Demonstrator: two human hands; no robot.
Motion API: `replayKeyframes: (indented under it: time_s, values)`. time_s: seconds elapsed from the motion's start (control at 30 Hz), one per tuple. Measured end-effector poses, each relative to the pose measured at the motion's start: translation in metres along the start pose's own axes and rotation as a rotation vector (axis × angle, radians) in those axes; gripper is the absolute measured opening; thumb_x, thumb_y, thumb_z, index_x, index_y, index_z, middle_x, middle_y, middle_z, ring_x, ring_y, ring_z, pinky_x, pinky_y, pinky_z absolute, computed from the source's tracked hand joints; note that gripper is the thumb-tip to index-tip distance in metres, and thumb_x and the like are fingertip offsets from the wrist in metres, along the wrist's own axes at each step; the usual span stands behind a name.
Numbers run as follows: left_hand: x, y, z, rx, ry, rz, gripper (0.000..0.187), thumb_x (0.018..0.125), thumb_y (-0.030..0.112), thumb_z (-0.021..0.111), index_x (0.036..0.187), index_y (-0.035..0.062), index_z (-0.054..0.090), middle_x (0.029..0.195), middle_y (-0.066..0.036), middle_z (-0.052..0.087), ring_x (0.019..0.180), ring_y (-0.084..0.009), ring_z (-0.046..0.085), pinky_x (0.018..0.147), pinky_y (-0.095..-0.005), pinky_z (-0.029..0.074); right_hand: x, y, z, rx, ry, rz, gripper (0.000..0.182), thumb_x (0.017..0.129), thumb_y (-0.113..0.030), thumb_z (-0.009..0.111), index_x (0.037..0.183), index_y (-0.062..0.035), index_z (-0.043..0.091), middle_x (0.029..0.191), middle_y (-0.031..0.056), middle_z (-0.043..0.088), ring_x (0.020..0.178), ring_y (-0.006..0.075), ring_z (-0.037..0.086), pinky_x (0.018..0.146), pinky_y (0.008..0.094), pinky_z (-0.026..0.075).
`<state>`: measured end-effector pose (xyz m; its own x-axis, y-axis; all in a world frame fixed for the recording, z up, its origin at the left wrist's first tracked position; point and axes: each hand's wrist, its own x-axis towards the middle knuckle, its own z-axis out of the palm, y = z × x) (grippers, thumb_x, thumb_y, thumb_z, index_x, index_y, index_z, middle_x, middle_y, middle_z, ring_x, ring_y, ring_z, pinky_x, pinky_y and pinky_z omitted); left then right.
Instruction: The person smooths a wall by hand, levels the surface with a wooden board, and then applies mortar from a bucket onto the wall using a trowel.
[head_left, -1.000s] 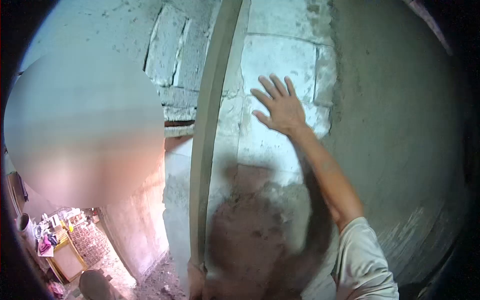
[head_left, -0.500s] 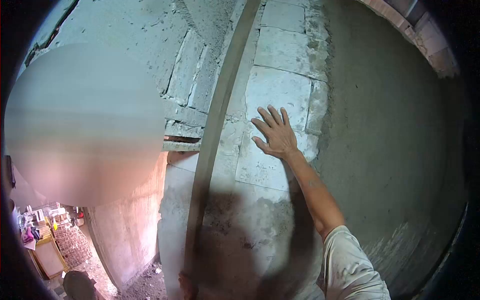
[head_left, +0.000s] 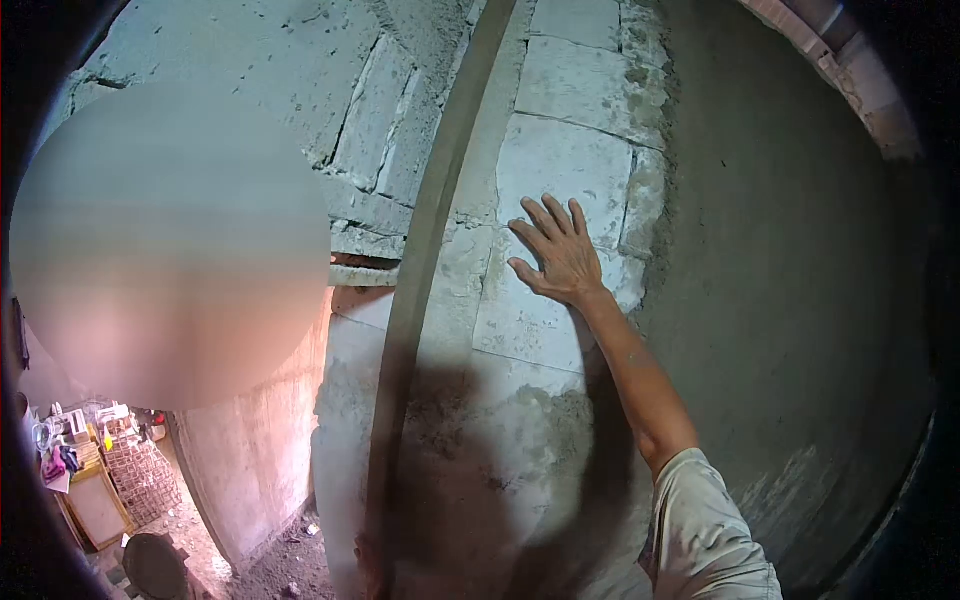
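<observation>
My right hand (head_left: 562, 250) lies with spread fingers against the pale block wall (head_left: 565, 165), and nothing is in it. A long straight bar (head_left: 432, 235) runs nearly upright along the wall to the left of that hand, without touching it. Low on the bar, at the bottom of the view, part of my left hand (head_left: 366, 560) shows dimly at its left edge; the fingers are too dark and blurred to make out. Smooth grey plaster (head_left: 780, 260) covers the wall to the right of the blocks.
A large blurred disc hides the left side. Below it are a wire mesh (head_left: 142, 485), a framed board (head_left: 98, 510), a dark round object (head_left: 155, 567) and assorted items. Rubble (head_left: 290, 565) lies beside a low pinkish wall (head_left: 250, 470). Shadows fall across the lower wall.
The view has shifted slightly, so the blocks appear a little higher and farther right. My right hand still lies spread on the wall, and the bar remains nearly upright.
</observation>
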<state>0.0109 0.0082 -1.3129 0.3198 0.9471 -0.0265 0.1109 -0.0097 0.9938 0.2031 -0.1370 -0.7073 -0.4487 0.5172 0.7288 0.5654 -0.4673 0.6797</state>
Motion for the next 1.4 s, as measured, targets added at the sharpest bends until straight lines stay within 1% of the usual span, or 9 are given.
replayKeyframes:
  time_s: [0.47,0.53,0.63,0.73,1.23,1.27,1.3,1.37,1.4]
  values:
    - [-0.013,0.031,0.009,0.167,0.185,-0.037,0.052,0.087,0.031,0.064,0.129,0.0068,0.046,0.119,-0.025,0.056,0.11,-0.0434,0.056,0.092,-0.0523,0.046,0.001,-0.002,-0.001,-0.022,-0.047,0.023,0.055,0.089,-0.052,0.057,0.135,-0.0213,0.056,0.152,0.0054,0.039,0.144,0.0301,0.029,0.121,0.0553,0.015]
    - [0.017,-0.016,0.017,0.281,0.118,-0.082,0.052,0.087,0.03,0.063,0.13,0.007,0.045,0.118,-0.024,0.056,0.109,-0.044,0.056,0.091,-0.0518,0.047,0.001,-0.002,0.0,-0.039,-0.058,0.024,0.056,0.089,-0.053,0.057,0.135,-0.0215,0.056,0.152,0.0055,0.039,0.144,0.0305,0.029,0.121,0.0552,0.014]
    - [0.064,-0.119,0.054,0.369,0.266,0.442,0.052,0.101,0.038,0.036,0.135,0.0003,0.046,0.135,-0.029,0.051,0.119,-0.0473,0.052,0.095,-0.0507,0.047,0.001,-0.001,0.001,-0.028,-0.049,0.019,0.055,0.089,-0.053,0.057,0.134,-0.0216,0.056,0.152,0.0056,0.039,0.144,0.0312,0.029,0.121,0.0553,0.014]
    - [0.027,-0.05,0.024,0.226,0.157,0.168,0.049,0.099,0.034,0.041,0.133,-0.0009,0.048,0.131,-0.029,0.053,0.117,-0.0467,0.053,0.093,-0.0505,0.047,0.001,-0.001,0.002,-0.025,-0.044,0.014,0.055,0.089,-0.052,0.057,0.134,-0.0218,0.056,0.152,0.0059,0.04,0.144,0.0314,0.029,0.121,0.0558,0.015]
    - [-0.007,0.04,0.006,-0.238,0.069,0.144,0.042,0.087,0.017,0.063,0.121,-0.0065,0.055,0.109,-0.028,0.062,0.103,-0.0436,0.059,0.086,-0.0495,0.049,0.001,0.008,0.018,-0.137,-0.023,-0.012,0.058,0.089,-0.054,0.057,0.137,-0.0229,0.055,0.153,0.0039,0.039,0.145,0.029,0.028,0.12,0.0554,0.015]
    - [0.033,-0.034,0.02,0.089,0.1,0.316,0.045,0.088,0.023,0.064,0.121,-0.0063,0.054,0.106,-0.028,0.063,0.1,-0.0438,0.06,0.085,-0.0506,0.049,0.003,0.013,0.021,-0.2,-0.028,-0.031,0.057,0.09,-0.056,0.055,0.138,-0.0247,0.053,0.154,0.0031,0.039,0.145,0.0285,0.029,0.121,0.0545,0.015]
    - [-0.013,0.037,-0.003,0.225,0.142,0.4,0.05,0.089,0.027,0.065,0.123,-0.006,0.051,0.107,-0.028,0.063,0.099,-0.044,0.061,0.084,-0.0505,0.049,0.002,0.012,0.023,-0.17,-0.007,-0.031,0.056,0.092,-0.056,0.053,0.138,-0.0249,0.053,0.154,0.0029,0.038,0.145,0.0286,0.029,0.12,0.0538,0.016]
    - [0.019,-0.02,0.016,0.451,0.18,0.185,0.052,0.09,0.029,0.064,0.126,-0.0055,0.048,0.106,-0.028,0.064,0.098,-0.0449,0.061,0.084,-0.0506,0.049,-0.001,0.012,0.027,-0.185,0.119,-0.084,0.052,0.091,-0.049,0.061,0.132,-0.0181,0.06,0.148,0.0067,0.047,0.139,0.0287,0.039,0.117,0.0536,0.023]
    - [0.006,0.013,0.006,0.278,0.095,0.081,0.045,0.092,0.024,0.062,0.124,-0.0052,0.05,0.108,-0.027,0.062,0.101,-0.0438,0.06,0.087,-0.0503,0.047,-0.003,0.009,0.013,-0.126,-0.074,-0.033,0.06,0.088,-0.048,0.057,0.137,-0.0128,0.053,0.148,0.0155,0.044,0.142,0.035,0.034,0.119,0.0561,0.017]
